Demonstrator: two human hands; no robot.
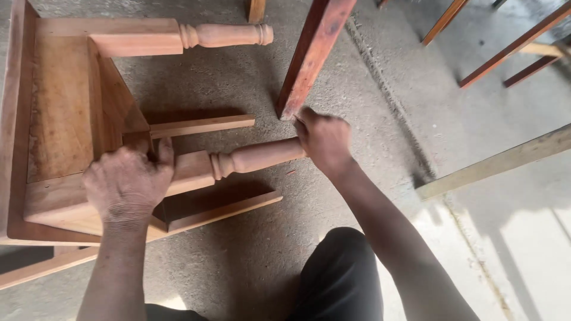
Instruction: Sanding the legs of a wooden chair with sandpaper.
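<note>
- Grey, gritty concrete floor (238,279) under everything, with a sunlit pale patch at 4 o'clock.
- Pale unfinished wooden furniture frame (59,113), lying on its side at 9 o'clock, open box-like underside facing up, flat rails running out toward the centre.
- Dark reddish-brown square wooden leg (312,53) slanting in from 12 o'clock, lower end on the floor just above the right hand.
- Long pale wooden plank (499,160) crossing at 3 o'clock, lying flat on the floor.
- More reddish-brown slats (511,50) at 1 to 2 o'clock, well apart from the hands.
- Upper turned pale wooden leg (220,35) at 11 o'clock, joined to the frame, untouched.
- Lower turned pale wooden leg (250,157) near the centre, pointing toward 3 o'clock, square upper part set in the frame's near corner.
- Left hand (128,181) at 8 o'clock, curled down over the frame corner and the square part of the lower leg, fingers closed on the wood.
- Right hand (324,139) just right of centre, fisted tightly around the rounded free end of the lower turned leg.
- Black-clad knee (339,279) at 6 o'clock, between the forearms.
</note>
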